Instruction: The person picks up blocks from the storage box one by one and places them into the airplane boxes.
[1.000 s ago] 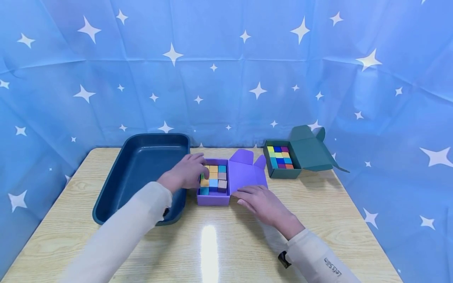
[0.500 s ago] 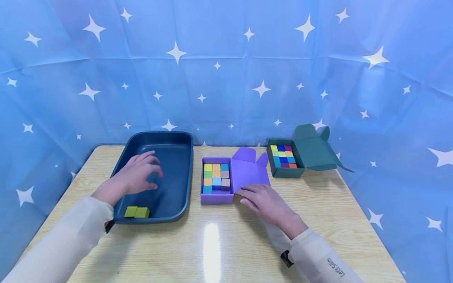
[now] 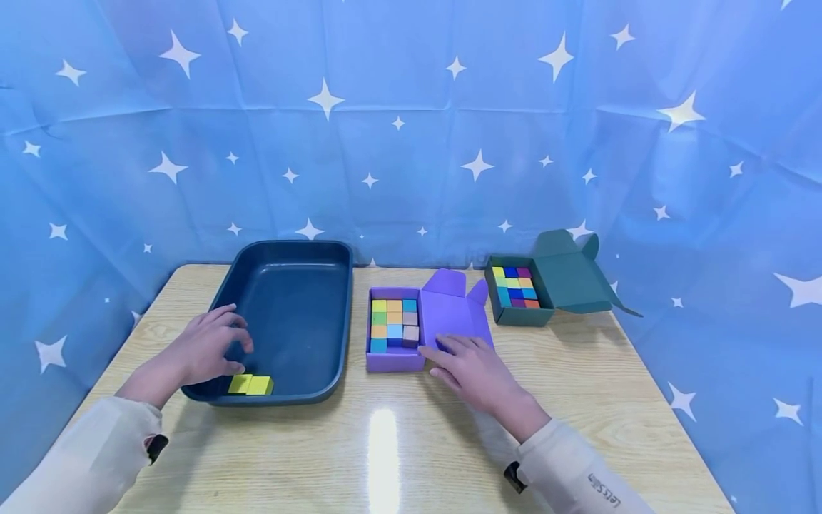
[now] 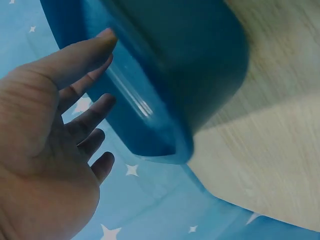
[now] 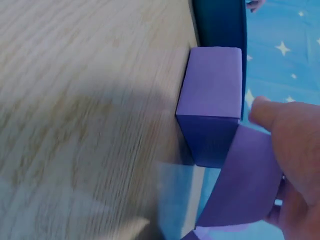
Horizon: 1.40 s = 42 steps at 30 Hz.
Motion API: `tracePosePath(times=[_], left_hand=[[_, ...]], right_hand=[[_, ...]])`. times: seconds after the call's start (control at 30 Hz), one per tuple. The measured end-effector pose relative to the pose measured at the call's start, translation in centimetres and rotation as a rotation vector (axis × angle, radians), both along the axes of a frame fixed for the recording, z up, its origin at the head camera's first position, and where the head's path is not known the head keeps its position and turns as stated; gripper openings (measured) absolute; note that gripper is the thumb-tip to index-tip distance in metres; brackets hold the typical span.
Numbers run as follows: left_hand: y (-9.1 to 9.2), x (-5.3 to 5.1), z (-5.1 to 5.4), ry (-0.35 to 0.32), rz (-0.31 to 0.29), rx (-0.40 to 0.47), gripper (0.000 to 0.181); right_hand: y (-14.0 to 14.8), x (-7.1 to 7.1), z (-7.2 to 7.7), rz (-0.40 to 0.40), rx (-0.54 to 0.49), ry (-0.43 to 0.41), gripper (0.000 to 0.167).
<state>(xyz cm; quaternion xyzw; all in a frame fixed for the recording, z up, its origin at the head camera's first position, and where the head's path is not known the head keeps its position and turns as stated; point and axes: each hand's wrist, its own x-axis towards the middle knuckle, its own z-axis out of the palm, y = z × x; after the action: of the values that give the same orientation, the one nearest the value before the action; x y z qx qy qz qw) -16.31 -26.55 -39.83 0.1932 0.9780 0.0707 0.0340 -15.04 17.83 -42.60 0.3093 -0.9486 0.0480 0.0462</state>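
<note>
My left hand (image 3: 202, 346) hovers over the left side of the dark blue tray (image 3: 295, 307), thumb close to two yellow blocks (image 3: 260, 385) at the tray's near end. In the left wrist view its fingers (image 4: 92, 115) bend loosely with nothing between them. A purple box (image 3: 394, 363) stands to the right of the tray, holding several coloured blocks (image 3: 394, 318). Its lid (image 3: 449, 314) is folded out to the right. My right hand (image 3: 472, 375) rests by the lid's near edge and touches it, the index finger reaching toward the box's corner.
A dark green box (image 3: 520, 318) with several coloured blocks stands at the back right, its lid (image 3: 571, 278) spread out to the right. A starry blue cloth (image 3: 411, 200) hangs behind the wooden table (image 3: 308, 457).
My left hand has moved left from above the purple box, across the tray to its left side, lowering toward the yellow blocks. My right hand stays by the lid, its fingers slightly shifted.
</note>
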Motion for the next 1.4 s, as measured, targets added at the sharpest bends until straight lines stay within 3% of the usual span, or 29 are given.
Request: tracePosePath(times=[0.27, 0.43, 1.0, 1.4], left_hand=[[-0.7, 0.4, -0.7, -0.005, 0.032, 0.021, 0.017], [-1.0, 0.6, -0.9, 0.003, 0.032, 0.032, 0.016], [-0.8, 0.5, -1.5, -0.034, 0.057, -0.004, 0.021], [-0.7, 0.3, -2.0, -0.079, 0.058, -0.059, 0.025]], right_hand=[[-1.7, 0.0, -0.4, -0.169, 0.076, 0.001, 0.052], [-2.7, -0.1, -0.6, -0.223, 0.090, 0.045, 0.051], [-3.3, -0.9, -2.2, -0.244, 0.042, 0.211, 0.046], [-3.1, -1.1, -2.7, -0.243, 0.040, 0.194, 0.048]])
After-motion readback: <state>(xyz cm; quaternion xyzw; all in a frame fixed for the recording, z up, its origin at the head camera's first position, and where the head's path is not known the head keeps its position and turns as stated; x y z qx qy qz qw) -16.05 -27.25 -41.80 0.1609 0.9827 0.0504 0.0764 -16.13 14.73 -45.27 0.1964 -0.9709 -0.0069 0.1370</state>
